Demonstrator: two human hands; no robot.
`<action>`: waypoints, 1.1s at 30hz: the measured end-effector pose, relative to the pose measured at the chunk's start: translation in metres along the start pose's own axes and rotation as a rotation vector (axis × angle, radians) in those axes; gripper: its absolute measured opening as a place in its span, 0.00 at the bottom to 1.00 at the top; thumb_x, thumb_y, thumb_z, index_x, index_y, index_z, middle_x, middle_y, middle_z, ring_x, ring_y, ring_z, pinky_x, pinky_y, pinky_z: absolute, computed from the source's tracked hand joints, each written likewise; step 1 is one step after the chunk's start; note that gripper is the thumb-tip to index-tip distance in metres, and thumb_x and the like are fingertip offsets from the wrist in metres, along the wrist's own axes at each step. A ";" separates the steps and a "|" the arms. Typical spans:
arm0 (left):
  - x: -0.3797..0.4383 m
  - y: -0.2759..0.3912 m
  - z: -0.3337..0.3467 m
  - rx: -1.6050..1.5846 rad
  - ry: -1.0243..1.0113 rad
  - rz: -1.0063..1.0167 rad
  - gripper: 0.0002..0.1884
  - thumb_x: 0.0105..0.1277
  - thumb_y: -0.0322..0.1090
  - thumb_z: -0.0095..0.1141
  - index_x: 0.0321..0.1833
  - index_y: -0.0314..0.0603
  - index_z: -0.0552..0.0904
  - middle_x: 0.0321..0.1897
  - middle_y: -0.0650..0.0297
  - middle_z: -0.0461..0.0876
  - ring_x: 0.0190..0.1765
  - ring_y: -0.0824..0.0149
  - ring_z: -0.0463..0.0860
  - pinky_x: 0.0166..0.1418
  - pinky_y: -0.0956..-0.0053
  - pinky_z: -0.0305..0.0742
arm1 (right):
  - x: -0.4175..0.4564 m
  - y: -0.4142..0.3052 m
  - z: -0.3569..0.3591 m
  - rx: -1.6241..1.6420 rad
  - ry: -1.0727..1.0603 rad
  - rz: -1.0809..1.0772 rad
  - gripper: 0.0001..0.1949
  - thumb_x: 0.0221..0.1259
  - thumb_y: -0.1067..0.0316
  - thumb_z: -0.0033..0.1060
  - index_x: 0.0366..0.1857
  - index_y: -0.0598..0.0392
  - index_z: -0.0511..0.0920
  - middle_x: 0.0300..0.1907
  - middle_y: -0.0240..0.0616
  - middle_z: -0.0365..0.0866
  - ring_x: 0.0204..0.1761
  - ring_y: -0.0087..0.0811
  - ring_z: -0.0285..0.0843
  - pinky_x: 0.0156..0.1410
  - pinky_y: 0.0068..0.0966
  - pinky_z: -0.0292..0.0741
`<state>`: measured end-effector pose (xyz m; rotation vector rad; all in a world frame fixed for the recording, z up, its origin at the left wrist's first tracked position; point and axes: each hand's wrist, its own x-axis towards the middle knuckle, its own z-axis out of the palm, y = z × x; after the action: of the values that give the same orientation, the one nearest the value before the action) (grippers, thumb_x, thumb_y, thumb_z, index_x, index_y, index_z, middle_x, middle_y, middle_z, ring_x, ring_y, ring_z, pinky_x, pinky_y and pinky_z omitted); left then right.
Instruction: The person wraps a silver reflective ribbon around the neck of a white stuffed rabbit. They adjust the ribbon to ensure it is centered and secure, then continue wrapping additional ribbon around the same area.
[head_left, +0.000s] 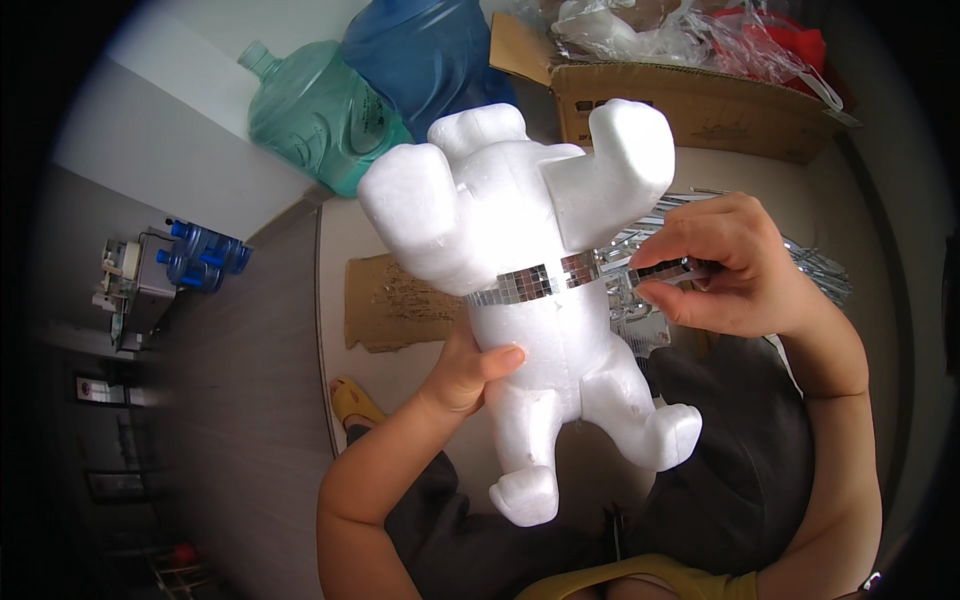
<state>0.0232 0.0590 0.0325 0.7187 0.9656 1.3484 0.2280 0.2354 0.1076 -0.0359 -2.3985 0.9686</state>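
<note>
A white polystyrene foam animal figure (540, 345) with stubby arms and legs is held up before me. My left hand (472, 367) grips its side low on the torso, with the thumb across the front and the other fingers hidden behind. Around the figure's middle runs a band of small mirror mosaic tiles (525, 283), broken by a narrow white gap near the centre. To the right of the torso, my right hand (720, 262) pinches a strip of mirror tiles (664, 271) between thumb and forefinger. Whether that strip joins the band, I cannot tell.
Behind the right hand lies a pile of silvery strips (817, 270) on the floor. A worn piece of cardboard (382, 307) is at left. Beyond stand a green water jug (300, 112), a blue one (427, 60) and a cardboard box (697, 109) holding plastic-wrapped things.
</note>
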 end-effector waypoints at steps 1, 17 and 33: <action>0.000 0.000 0.000 -0.009 -0.001 0.003 0.45 0.50 0.48 0.70 0.69 0.32 0.65 0.58 0.51 0.75 0.60 0.56 0.78 0.65 0.61 0.75 | 0.000 0.000 0.000 0.001 0.001 -0.004 0.09 0.49 0.74 0.71 0.36 0.59 0.84 0.24 0.37 0.80 0.19 0.28 0.72 0.21 0.23 0.66; 0.002 0.001 0.009 0.048 0.032 0.027 0.37 0.54 0.41 0.70 0.65 0.32 0.70 0.56 0.54 0.79 0.57 0.61 0.81 0.62 0.64 0.77 | 0.000 -0.001 0.017 0.033 0.217 -0.018 0.09 0.52 0.79 0.66 0.38 0.58 0.83 0.25 0.37 0.79 0.20 0.29 0.74 0.25 0.25 0.69; 0.003 0.002 0.029 0.174 0.074 0.095 0.41 0.56 0.39 0.71 0.70 0.37 0.62 0.58 0.58 0.73 0.62 0.65 0.75 0.66 0.66 0.73 | -0.001 0.012 0.054 -0.197 0.227 -0.239 0.07 0.50 0.72 0.73 0.33 0.56 0.84 0.25 0.35 0.75 0.22 0.34 0.77 0.26 0.31 0.72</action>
<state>0.0483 0.0651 0.0470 0.8601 1.1306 1.3926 0.1994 0.2100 0.0674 0.0641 -2.2180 0.5841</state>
